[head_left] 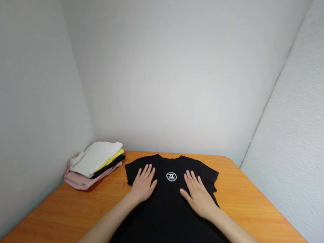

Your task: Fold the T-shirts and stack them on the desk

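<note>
A black T-shirt (167,217) with a round white logo on its chest lies spread on the wooden table, its collar toward the back wall. Both short sleeves point outward. My left hand (144,182) rests flat on the left side of the chest, fingers extended and slightly apart. On the other side of the logo, my right hand (199,195) lies palm down on the cloth with its thumb spread away from the fingers. Neither hand grips the fabric. The shirt's lower part runs toward me and out of the bottom of the view.
At the table's back left sits a stack of folded clothes (97,159), with white on top, then yellow, black and pink. The orange-brown wooden table (246,198) meets a white wall (178,69) behind. More walls stand close on the left and right.
</note>
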`<state>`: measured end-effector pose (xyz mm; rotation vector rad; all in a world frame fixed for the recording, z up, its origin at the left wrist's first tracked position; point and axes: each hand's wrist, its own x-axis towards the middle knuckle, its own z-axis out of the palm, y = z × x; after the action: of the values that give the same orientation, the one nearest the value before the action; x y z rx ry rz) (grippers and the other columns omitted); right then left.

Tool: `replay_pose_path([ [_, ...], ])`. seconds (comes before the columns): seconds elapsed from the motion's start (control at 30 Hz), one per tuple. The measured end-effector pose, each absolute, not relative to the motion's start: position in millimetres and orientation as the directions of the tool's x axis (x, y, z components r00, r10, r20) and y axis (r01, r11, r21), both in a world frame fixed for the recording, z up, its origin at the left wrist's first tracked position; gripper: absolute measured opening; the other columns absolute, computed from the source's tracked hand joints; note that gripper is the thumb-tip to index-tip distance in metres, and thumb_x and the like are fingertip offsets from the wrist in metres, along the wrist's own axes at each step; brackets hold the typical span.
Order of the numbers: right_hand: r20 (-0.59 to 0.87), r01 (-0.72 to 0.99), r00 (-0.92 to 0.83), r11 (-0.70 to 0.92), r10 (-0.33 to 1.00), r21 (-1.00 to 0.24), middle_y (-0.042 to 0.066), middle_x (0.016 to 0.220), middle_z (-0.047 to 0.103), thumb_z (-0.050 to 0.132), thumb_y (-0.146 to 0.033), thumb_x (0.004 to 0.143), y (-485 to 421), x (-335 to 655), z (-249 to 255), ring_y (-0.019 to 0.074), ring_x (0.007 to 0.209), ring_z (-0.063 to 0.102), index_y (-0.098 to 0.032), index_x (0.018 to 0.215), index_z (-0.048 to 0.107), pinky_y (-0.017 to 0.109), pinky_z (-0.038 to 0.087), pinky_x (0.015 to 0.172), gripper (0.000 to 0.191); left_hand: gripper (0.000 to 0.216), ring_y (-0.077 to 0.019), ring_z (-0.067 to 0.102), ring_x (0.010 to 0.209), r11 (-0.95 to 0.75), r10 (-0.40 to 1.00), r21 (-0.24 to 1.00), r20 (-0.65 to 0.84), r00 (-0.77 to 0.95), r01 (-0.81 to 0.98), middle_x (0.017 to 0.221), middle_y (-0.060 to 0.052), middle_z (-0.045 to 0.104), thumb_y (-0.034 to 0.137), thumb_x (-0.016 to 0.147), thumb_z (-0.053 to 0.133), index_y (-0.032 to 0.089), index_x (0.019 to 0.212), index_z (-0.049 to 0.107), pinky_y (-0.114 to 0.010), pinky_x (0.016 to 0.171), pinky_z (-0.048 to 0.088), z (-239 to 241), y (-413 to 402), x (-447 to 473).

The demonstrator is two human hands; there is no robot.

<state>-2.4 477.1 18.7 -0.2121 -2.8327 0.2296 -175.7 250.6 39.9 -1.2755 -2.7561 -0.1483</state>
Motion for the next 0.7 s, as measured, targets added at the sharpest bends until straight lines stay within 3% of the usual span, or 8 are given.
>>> replay_pose_path([
  [0.1, 0.28, 0.093, -0.948, 0.975, 0.149, -0.203, 0.005, 0.157, 0.012, 0.033, -0.066, 0.095, 466.2, 38.3, -3.3, 0.0267, 0.145, 0.011, -0.021, 0.154, 0.021, 0.048, 0.014, 0.119, 0.075, 0.06, -0.0243, 0.011, 0.148, 0.662, 0.741, 0.027, 0.127, -0.659, 0.749, 0.159, -0.003, 0.02, 0.053, 0.097, 0.025, 0.026, 0.15, 0.033, -0.049, 0.119, 0.015, 22.5, 219.0, -162.3],
  [0.23, 0.243, 0.143, -0.949, 0.962, 0.2, -0.234, 0.004, 0.158, 0.011, 0.034, -0.065, 0.096, 456.2, 61.0, -11.6, 0.0265, 0.145, 0.009, -0.022, 0.154, 0.019, 0.048, 0.013, 0.119, 0.074, 0.06, -0.0225, 0.015, 0.147, 0.663, 0.739, 0.035, 0.125, -0.662, 0.748, 0.158, -0.003, 0.02, 0.055, 0.097, 0.026, 0.028, 0.151, 0.03, -0.048, 0.119, 0.016, 14.8, 204.9, -164.8],
  [0.37, 0.185, 0.142, -0.959, 0.932, 0.212, -0.332, 0.006, 0.158, 0.012, 0.03, -0.063, 0.097, 465.6, 50.9, 3.8, 0.0247, 0.145, 0.009, -0.016, 0.153, 0.025, 0.045, 0.014, 0.119, 0.074, 0.057, -0.0272, 0.012, 0.147, 0.678, 0.725, -0.016, 0.18, -0.665, 0.735, 0.156, -0.006, 0.028, 0.047, 0.094, 0.037, 0.025, 0.146, 0.041, -0.055, 0.119, 0.003, 40.5, 214.2, -147.2],
  [0.43, 0.218, 0.182, -0.935, 0.906, 0.28, -0.383, 0.007, 0.157, 0.017, 0.028, -0.061, 0.098, 493.1, 39.1, 17.5, 0.0233, 0.145, 0.013, -0.015, 0.152, 0.029, 0.044, 0.018, 0.118, 0.071, 0.057, -0.0296, 0.008, 0.147, 0.626, 0.754, -0.003, 0.259, -0.604, 0.78, 0.156, -0.005, 0.026, 0.044, 0.091, 0.044, 0.027, 0.145, 0.042, -0.059, 0.118, -0.001, 50.7, 222.3, -111.5],
  [0.5, 0.286, 0.301, -0.86, 0.873, 0.422, -0.383, 0.008, 0.154, 0.028, 0.028, -0.056, 0.098, 534.4, 25.6, 34.1, 0.0222, 0.143, 0.022, -0.015, 0.148, 0.037, 0.04, 0.023, 0.116, 0.065, 0.06, -0.0294, 0.012, 0.147, 0.461, 0.828, 0.048, 0.335, -0.449, 0.886, 0.157, -0.003, 0.024, 0.047, 0.091, 0.046, 0.029, 0.148, 0.037, -0.058, 0.119, 0.01, 46.2, 236.9, -56.9],
  [0.57, 0.314, 0.451, -0.766, 0.817, 0.56, -0.359, 0.012, 0.146, 0.043, 0.027, -0.049, 0.098, 578.5, 12.1, 48.5, 0.023, 0.137, 0.035, -0.012, 0.142, 0.046, 0.036, 0.028, 0.113, 0.06, 0.065, -0.0297, 0.028, 0.143, 0.212, 0.883, 0.065, 0.414, -0.22, 0.975, 0.153, -0.007, 0.032, 0.052, 0.089, 0.049, 0.025, 0.148, 0.037, -0.049, 0.114, 0.034, 25.2, 263.2, 5.6],
  [0.63, 0.284, 0.547, -0.713, 0.762, 0.641, -0.346, 0.02, 0.135, 0.052, 0.023, -0.042, 0.098, 612.5, 1.4, 53.9, 0.0273, 0.128, 0.046, -0.006, 0.134, 0.053, 0.039, 0.035, 0.107, 0.059, 0.048, -0.0251, 0.054, 0.126, 0.018, 0.853, 0.012, 0.522, -0.022, 1.0, 0.139, -0.008, 0.054, 0.036, 0.092, 0.05, 0.025, 0.139, 0.049, -0.037, 0.095, 0.053, -3.0, 298.4, 60.3],
  [0.7, 0.236, 0.608, -0.689, 0.724, 0.685, -0.328, 0.024, 0.121, 0.06, 0.022, -0.039, 0.097, 629.5, -3.8, 48.3, 0.0316, 0.116, 0.055, -0.004, 0.121, 0.062, 0.045, 0.042, 0.098, 0.059, 0.037, -0.0239, 0.068, 0.104, -0.019, 0.865, -0.011, 0.501, 0.022, 1.0, 0.122, -0.006, 0.067, 0.027, 0.091, 0.05, 0.03, 0.127, 0.059, -0.031, 0.073, 0.06, -25.1, 330.7, 95.9],
])
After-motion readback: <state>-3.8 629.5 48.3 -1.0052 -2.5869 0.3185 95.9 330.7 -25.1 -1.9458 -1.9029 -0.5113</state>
